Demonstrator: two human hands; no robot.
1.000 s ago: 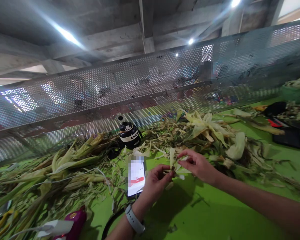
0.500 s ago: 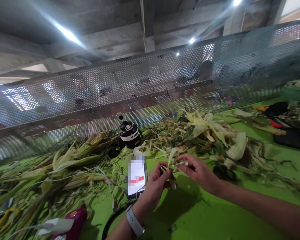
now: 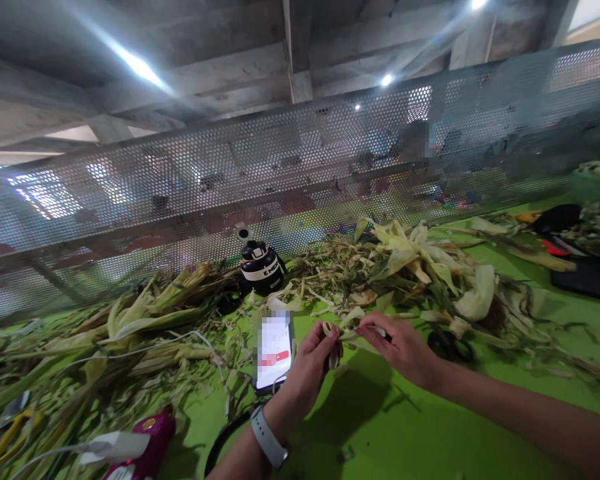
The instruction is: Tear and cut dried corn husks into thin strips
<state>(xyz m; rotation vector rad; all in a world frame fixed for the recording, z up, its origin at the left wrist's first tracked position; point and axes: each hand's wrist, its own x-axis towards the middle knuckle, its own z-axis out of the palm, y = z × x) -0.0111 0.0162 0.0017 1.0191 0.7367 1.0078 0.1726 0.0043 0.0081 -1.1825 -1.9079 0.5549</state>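
Free passage: bare green table (image 3: pixel 390 427) toward the near edge. Obstacles: pale husk strip (image 3: pixel 351 335) raised over its far side; phone (image 3: pixel 275 360) left of the strip; loose husks (image 3: pixel 415 257) toward the far edge, backed by a perforated screen (image 3: pixel 280 173).

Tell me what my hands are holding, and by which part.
A pale piece of husk: the left hand pinches its curled part, and the right hand seems to pinch the opposite side, exact spot unclear.

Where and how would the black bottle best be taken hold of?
The black bottle is probably best gripped around its wide, rounded body at the white band, from the near side: it stands upright, the perforated screen rises behind it, and husks lie on either side.
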